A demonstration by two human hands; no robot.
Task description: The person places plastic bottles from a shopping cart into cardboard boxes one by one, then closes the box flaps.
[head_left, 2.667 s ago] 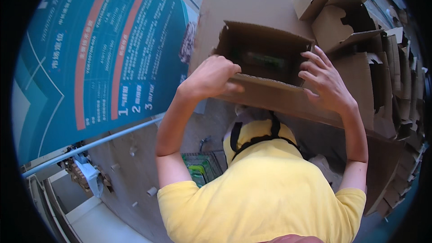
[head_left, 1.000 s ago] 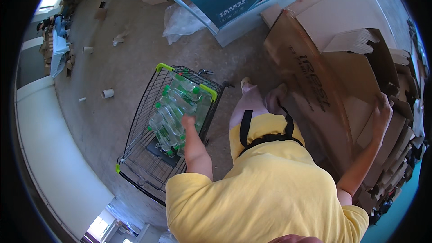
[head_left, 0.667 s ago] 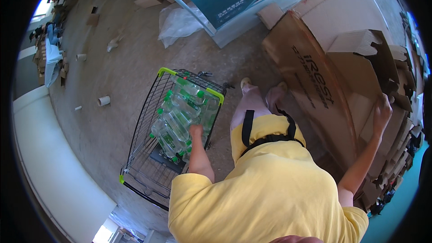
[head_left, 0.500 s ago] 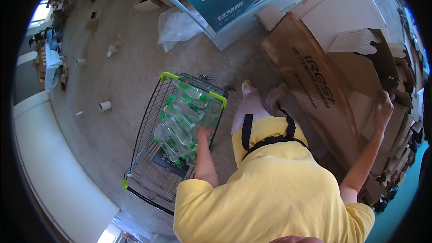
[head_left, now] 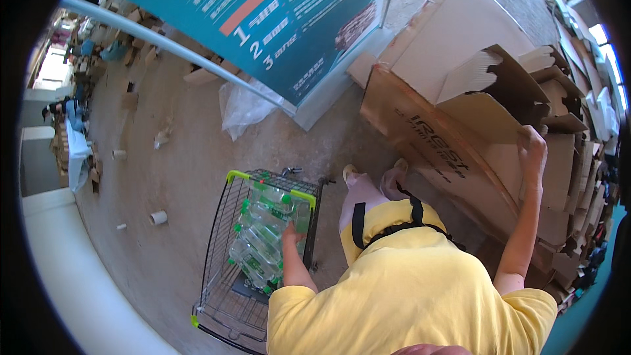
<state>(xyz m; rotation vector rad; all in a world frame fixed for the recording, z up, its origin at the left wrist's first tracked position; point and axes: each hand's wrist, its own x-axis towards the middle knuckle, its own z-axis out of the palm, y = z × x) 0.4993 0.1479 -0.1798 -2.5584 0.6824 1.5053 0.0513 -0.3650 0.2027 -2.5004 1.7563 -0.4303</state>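
Observation:
My left hand [head_left: 293, 232] reaches down into a wire shopping cart [head_left: 223, 223] with green corner caps and closes around a clear plastic bottle [head_left: 302, 214] with a green cap. Several more such bottles [head_left: 253, 250] lie in the cart. My right hand [head_left: 531, 150] is stretched out to the right and grips the edge of a large brown cardboard box [head_left: 427, 138] that leans against a stack of flattened cartons. My yellow shirt [head_left: 407, 289] fills the lower middle.
A big teal signboard [head_left: 263, 20] on a metal frame stands behind the cart, with a crumpled plastic sheet [head_left: 243, 108] at its foot. Piled cardboard [head_left: 578, 158] lines the right side. Scraps and small cups [head_left: 158, 217] litter the concrete floor; a white ledge [head_left: 72, 276] runs at left.
Both hands held an open box overhead before. The right hand now keeps hold of the leaning carton while the left has dropped into the cart and shifted toward its near edge.

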